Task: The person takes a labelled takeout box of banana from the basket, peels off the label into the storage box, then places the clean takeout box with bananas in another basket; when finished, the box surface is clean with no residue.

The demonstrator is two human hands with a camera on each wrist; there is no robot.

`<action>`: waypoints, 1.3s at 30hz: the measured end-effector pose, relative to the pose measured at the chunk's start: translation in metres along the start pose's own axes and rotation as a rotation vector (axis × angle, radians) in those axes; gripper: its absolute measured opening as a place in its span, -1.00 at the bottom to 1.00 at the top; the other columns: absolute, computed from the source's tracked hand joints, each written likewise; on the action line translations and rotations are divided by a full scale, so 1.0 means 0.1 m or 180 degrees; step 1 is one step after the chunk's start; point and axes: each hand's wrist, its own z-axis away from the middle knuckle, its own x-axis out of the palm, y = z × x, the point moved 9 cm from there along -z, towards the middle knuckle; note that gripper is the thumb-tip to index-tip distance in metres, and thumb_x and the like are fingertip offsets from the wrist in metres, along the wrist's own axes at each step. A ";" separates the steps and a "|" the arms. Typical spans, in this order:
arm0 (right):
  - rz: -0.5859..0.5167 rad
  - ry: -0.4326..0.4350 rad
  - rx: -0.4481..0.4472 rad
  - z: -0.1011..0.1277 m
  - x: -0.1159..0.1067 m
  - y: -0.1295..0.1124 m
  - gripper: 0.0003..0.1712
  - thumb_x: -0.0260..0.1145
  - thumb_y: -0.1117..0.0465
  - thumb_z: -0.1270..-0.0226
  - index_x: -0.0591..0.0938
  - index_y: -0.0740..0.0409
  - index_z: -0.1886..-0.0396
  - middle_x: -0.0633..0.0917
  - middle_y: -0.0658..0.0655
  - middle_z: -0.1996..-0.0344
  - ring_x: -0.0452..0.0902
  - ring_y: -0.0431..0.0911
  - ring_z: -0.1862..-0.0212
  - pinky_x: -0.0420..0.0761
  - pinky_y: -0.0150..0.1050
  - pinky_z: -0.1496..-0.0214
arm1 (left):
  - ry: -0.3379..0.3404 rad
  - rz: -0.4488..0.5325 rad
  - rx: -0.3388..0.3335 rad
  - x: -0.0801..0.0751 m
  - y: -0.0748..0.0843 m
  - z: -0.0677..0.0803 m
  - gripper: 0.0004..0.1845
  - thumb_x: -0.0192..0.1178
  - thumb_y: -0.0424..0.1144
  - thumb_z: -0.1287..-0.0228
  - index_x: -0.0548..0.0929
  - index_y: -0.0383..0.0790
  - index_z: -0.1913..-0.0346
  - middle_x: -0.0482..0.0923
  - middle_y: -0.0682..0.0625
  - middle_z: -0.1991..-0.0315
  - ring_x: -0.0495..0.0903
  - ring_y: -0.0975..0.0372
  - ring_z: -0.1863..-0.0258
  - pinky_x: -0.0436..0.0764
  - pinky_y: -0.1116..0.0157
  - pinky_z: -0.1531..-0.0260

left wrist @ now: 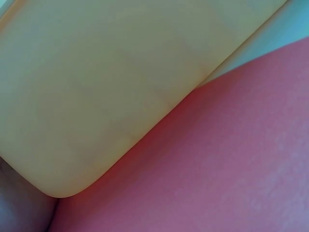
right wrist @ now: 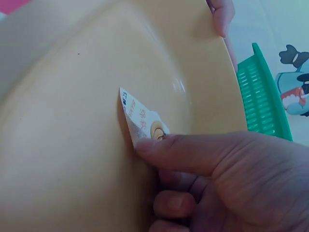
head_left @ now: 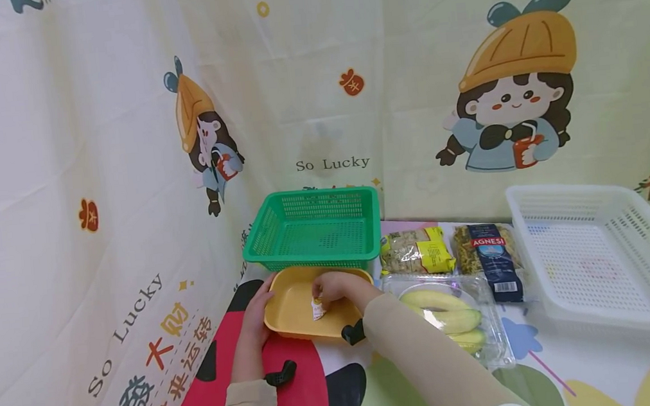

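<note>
A shallow yellow plastic tray sits in front of the green basket in the head view. My left hand grips its left rim; in the right wrist view, some of that hand's fingers show at the rim. Inside the tray, my right hand pinches a small white printed label between thumb and forefinger. The label lies against the tray's inner surface, one edge lifted and folded. Whether part of it still sticks there, I cannot tell. In the left wrist view, the tray's outer side fills much of the picture.
A green basket stands behind the tray. To the right lie a clear box of bananas, a yellow bag of dry food and an Agnesi pasta bag. A white basket stands farther right. Printed curtains hang behind and left.
</note>
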 end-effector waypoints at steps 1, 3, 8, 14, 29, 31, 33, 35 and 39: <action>0.0018 0.0016 0.0018 0.00 -0.01 0.02 -0.74 0.41 0.34 -0.17 0.64 0.11 0.12 0.52 0.00 0.31 0.42 -0.10 0.25 0.44 -0.32 0.27 | -0.0001 -0.0003 -0.0007 0.01 0.00 -0.01 -0.44 -0.22 -0.21 -0.53 0.19 0.06 -0.54 0.07 0.08 -0.53 0.12 0.09 -0.48 0.48 0.45 -0.17; -0.0006 0.0037 0.0034 0.00 -0.02 0.06 -0.74 0.42 0.35 -0.15 0.63 0.15 0.14 0.51 0.01 0.35 0.42 -0.10 0.26 0.43 -0.31 0.29 | 0.0002 -0.0013 -0.0020 0.02 -0.01 -0.02 -0.45 -0.21 -0.20 -0.53 0.19 0.07 -0.54 0.08 0.08 -0.53 0.12 0.09 -0.48 0.48 0.45 -0.17; -0.0100 0.0097 0.0088 0.01 -0.05 0.16 -0.75 0.48 0.32 -0.11 0.61 0.18 0.22 0.50 0.02 0.41 0.43 -0.08 0.29 0.42 -0.30 0.32 | -0.0017 -0.0027 -0.0024 0.06 -0.02 -0.06 -0.45 -0.19 -0.19 -0.53 0.19 0.07 -0.54 0.08 0.06 -0.54 0.12 0.06 -0.48 0.49 0.44 -0.17; -0.0282 0.0098 0.0197 0.06 -0.10 0.24 -0.74 0.49 0.35 -0.10 0.62 0.23 0.22 0.50 0.04 0.44 0.42 -0.07 0.34 0.40 -0.29 0.38 | -0.0056 0.0008 -0.0046 0.10 -0.03 -0.08 -0.44 -0.21 -0.21 -0.54 0.17 0.05 -0.55 0.07 0.08 -0.54 0.12 0.09 -0.48 0.49 0.48 -0.14; -0.0673 -0.0333 -0.0147 0.70 -0.54 0.15 -0.70 0.23 0.01 -0.44 0.63 -0.01 -0.06 0.72 0.24 0.10 0.67 0.04 0.33 0.72 -0.13 0.29 | -0.0070 0.0165 -0.0026 0.11 -0.03 -0.06 -0.44 -0.20 -0.26 -0.54 0.16 -0.01 -0.55 0.01 0.04 -0.58 0.07 0.09 -0.52 0.44 0.45 -0.22; -0.0676 -0.0225 -0.0208 0.86 -0.68 0.19 -0.71 0.22 -0.03 -0.44 0.63 -0.08 -0.04 0.72 0.21 0.13 0.68 0.07 0.32 0.72 -0.12 0.30 | -0.0038 0.0195 -0.0027 0.08 -0.02 -0.05 -0.44 -0.20 -0.27 -0.54 0.17 -0.03 -0.55 0.02 0.04 -0.57 0.08 0.10 -0.52 0.43 0.44 -0.24; -0.0680 -0.0104 -0.0254 1.05 -0.83 0.26 -0.71 0.22 -0.06 -0.43 0.63 -0.10 -0.03 0.72 0.19 0.16 0.66 0.08 0.33 0.71 -0.11 0.32 | 0.0020 0.0229 -0.0041 0.04 -0.01 -0.03 -0.45 -0.20 -0.28 -0.54 0.19 -0.04 -0.54 0.05 0.04 -0.56 0.11 0.11 -0.51 0.44 0.43 -0.25; -0.0715 -0.0001 -0.0289 1.27 -0.95 0.35 -0.72 0.21 -0.07 -0.44 0.63 -0.10 -0.02 0.70 0.18 0.18 0.65 0.11 0.32 0.70 -0.12 0.33 | 0.0050 0.0289 -0.0069 0.01 0.00 -0.01 -0.45 -0.19 -0.28 -0.54 0.20 -0.05 -0.54 0.07 0.04 -0.56 0.12 0.11 -0.50 0.45 0.42 -0.27; -0.0818 0.0171 -0.0364 1.67 -1.12 0.57 -0.67 0.19 -0.07 -0.47 0.60 -0.03 -0.07 0.68 0.21 0.16 0.61 0.08 0.32 0.67 -0.16 0.33 | 0.0047 0.0378 -0.0132 -0.01 0.05 0.03 -0.45 -0.19 -0.30 -0.55 0.19 -0.06 -0.54 0.07 0.03 -0.56 0.13 0.12 -0.50 0.44 0.38 -0.30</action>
